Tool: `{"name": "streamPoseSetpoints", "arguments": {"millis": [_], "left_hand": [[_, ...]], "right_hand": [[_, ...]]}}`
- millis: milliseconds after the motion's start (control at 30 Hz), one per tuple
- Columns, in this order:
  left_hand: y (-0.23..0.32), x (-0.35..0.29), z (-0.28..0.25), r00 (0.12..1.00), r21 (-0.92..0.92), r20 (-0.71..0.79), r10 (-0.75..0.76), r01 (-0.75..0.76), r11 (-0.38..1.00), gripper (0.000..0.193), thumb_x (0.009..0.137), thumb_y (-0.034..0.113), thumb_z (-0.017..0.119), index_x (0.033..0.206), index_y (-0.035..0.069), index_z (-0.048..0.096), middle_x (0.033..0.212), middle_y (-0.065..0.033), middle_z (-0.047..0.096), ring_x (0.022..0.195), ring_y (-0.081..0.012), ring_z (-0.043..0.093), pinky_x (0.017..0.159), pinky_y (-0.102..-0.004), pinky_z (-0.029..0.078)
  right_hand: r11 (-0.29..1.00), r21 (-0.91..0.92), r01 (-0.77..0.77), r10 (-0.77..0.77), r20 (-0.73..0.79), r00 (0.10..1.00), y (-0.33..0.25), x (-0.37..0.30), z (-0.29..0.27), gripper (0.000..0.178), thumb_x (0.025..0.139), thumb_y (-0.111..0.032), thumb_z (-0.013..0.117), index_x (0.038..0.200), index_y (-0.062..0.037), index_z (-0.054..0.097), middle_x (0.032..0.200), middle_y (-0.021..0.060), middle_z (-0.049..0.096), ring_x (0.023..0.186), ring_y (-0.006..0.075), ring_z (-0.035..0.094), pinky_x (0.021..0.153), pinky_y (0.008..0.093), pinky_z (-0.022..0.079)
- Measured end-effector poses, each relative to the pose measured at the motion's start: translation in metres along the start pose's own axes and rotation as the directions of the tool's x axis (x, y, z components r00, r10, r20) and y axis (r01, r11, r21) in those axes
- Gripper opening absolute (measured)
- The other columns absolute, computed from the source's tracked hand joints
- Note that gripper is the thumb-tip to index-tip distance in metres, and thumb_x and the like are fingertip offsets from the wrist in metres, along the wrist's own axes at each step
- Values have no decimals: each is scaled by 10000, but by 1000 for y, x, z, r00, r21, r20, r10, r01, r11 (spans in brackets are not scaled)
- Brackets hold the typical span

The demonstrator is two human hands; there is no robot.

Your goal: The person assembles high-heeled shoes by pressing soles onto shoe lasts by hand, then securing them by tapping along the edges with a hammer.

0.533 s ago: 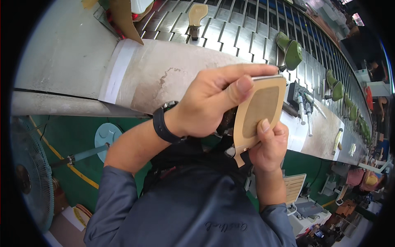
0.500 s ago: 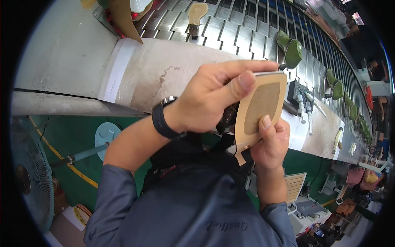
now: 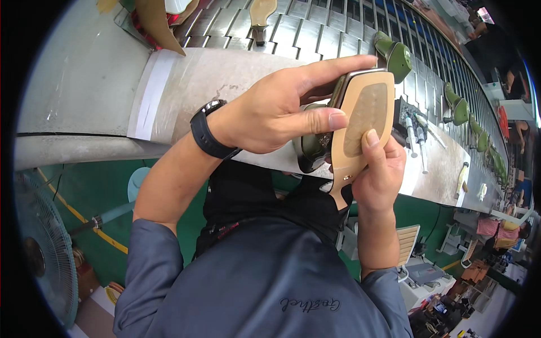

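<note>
A shoe with a dark glossy upper on a green last is held up in front of me, its tan sole facing me. The sole has a darker worn-looking middle patch and a narrow tail at the lower end. My left hand is closed round the shoe, thumb on the sole's left edge and forefinger stretched along the toe end. My right hand clasps the right side, its thumb pressed on the sole's face and its other fingers partly hidden behind.
Behind the pale workbench runs a slatted metal conveyor. It carries another tan sole piece and several green shoe lasts. Syringe-like tools lie at the bench's right. A fan stands at lower left.
Both hands have raised the shoe slightly and tilted it, so more of the upper shows. My left thumb has slid from near the toe down to the sole's left edge.
</note>
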State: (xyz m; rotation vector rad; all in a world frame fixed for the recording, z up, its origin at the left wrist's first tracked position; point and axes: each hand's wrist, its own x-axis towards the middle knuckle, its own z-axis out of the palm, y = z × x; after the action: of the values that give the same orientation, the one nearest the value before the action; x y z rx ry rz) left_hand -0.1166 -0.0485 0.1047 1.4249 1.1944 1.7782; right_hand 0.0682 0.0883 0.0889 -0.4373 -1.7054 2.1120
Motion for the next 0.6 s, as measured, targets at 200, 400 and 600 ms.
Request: {"name": "streamPoseSetpoints", "arguments": {"millis": [200,400,600], "left_hand": [[28,-25,15,977,51,-204,-65,77,996,437,1057,174,627,1422,-65,598,1333,-186,699,1233,-220,671,1058,-351,528],[43,-54,35,915,-25,-402,-36,29,999,164,1041,142,682,1119,7,631,1242,-321,712,1148,-362,732,985,-474,602],[58,-61,32,901,108,-432,-50,106,989,259,1002,188,755,1093,18,583,1140,-244,738,1077,-319,748,921,-422,617]], "right_hand": [[974,-188,130,-127,27,992,-8,-32,23,329,1115,-200,538,1029,65,712,784,22,692,708,61,599,601,264,484],[872,-354,338,-293,174,940,-2,-44,41,241,1059,-155,630,935,42,690,615,63,585,484,170,543,489,312,430],[823,-367,434,-363,247,898,8,-42,52,222,1011,-121,698,828,-6,646,571,62,514,435,234,500,444,352,401]]}}
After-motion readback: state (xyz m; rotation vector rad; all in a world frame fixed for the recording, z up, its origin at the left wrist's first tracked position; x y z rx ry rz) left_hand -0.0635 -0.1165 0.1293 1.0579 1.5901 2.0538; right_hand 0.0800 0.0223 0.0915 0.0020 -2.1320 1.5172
